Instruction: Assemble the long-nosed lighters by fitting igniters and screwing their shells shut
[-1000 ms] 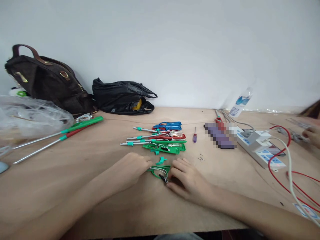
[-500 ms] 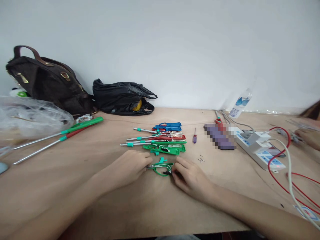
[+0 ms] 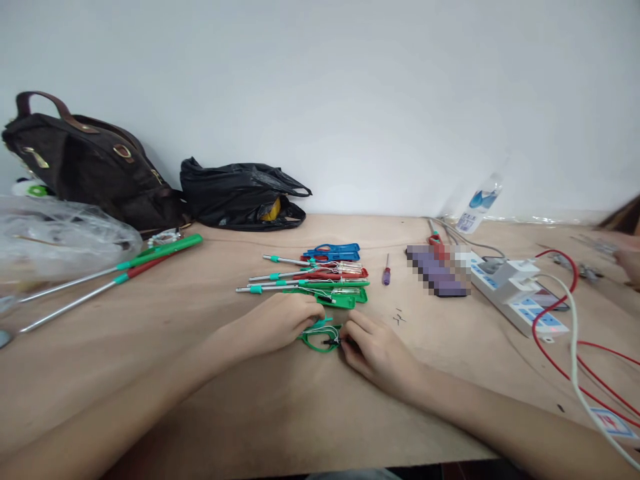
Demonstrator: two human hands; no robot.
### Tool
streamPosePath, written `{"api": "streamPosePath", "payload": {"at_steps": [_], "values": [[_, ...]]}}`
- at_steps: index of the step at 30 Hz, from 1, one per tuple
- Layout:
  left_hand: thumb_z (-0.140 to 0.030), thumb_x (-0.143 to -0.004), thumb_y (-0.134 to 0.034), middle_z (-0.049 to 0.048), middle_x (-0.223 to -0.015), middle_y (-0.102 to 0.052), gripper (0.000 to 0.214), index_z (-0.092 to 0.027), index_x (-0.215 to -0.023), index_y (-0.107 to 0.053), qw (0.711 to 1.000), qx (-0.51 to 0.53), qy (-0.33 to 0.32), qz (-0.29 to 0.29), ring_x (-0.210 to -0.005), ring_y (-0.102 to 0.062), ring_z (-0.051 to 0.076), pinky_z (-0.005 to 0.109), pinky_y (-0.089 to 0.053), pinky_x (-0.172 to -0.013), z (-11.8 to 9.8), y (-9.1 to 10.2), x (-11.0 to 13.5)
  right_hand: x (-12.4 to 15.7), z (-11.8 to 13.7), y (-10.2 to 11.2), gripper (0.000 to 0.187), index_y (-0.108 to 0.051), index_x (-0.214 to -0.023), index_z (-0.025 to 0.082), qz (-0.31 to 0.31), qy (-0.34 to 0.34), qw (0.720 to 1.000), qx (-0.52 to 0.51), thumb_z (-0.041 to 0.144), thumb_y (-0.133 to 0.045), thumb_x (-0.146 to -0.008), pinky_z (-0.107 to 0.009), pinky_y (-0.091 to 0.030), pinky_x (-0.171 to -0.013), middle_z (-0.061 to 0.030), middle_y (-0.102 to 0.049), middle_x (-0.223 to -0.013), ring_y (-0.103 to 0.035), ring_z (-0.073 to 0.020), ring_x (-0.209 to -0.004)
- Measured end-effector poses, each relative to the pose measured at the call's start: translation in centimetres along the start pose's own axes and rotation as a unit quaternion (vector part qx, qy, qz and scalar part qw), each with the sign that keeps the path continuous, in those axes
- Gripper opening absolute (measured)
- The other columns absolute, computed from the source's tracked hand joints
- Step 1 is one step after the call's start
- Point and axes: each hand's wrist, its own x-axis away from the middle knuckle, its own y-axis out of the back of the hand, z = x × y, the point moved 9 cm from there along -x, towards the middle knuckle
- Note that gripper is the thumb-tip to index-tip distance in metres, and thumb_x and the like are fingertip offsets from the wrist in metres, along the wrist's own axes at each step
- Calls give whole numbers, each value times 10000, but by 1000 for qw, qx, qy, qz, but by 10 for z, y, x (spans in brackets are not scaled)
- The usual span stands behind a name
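My left hand (image 3: 280, 323) and my right hand (image 3: 375, 350) rest on the wooden table (image 3: 210, 373), both closed on a small green plastic shell (image 3: 320, 338) with thin white wires and a black part in it. The left hand's fingers curl over the shell's left end. At the shell's right end, the right hand pinches the black part. Just behind lies a row of green, red and blue lighter-like tools with metal tubes (image 3: 315, 277). A few tiny screws (image 3: 399, 317) lie right of my right hand.
A small purple screwdriver (image 3: 387, 272), a white power strip (image 3: 515, 293) with red and white cables, and a water bottle (image 3: 475, 203) lie on the right. A brown handbag (image 3: 85, 163), black plastic bag (image 3: 240, 197), clear bag (image 3: 55, 237) and long rods (image 3: 110, 277) sit left. Another person's hand (image 3: 627, 260) shows at the far right.
My left hand has slid right and forward, closer over the shell's left end. My right hand went from lying over the shell to pinching its right end.
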Motion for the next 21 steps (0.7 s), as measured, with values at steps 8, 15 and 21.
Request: {"api": "streamPosePath", "payload": {"at_steps": [8, 15, 21], "values": [[-108, -896, -452, 37, -896, -664, 206, -171, -900, -648, 999, 32, -4, -22, -823, -616, 182, 254, -408, -679, 3, -1, 1, -1, -2, 0, 134, -525, -822, 178, -8, 0, 1000, 0, 96, -437, -882, -295, -496, -604, -58, -561, -816, -572, -182, -714], [-114, -875, -454, 27, -813, -614, 155, -164, -799, -579, 998, 50, -12, -44, -728, -569, 154, 239, -380, -622, -6, 5, 6, -2, -3, 1, 130, -521, -825, 188, 3, -10, 1000, -9, 86, -458, -877, -292, -498, -613, -52, -564, -826, -575, -180, -718], [-111, -834, -451, 10, -751, -581, 135, -174, -734, -515, 997, 56, 11, -44, -672, -531, 150, 243, -354, -593, -1, 1, 9, -2, -4, 0, 135, -533, -826, 182, 7, -10, 1000, -10, 92, -452, -887, -303, -504, -620, -65, -558, -833, -576, -191, -728]]}}
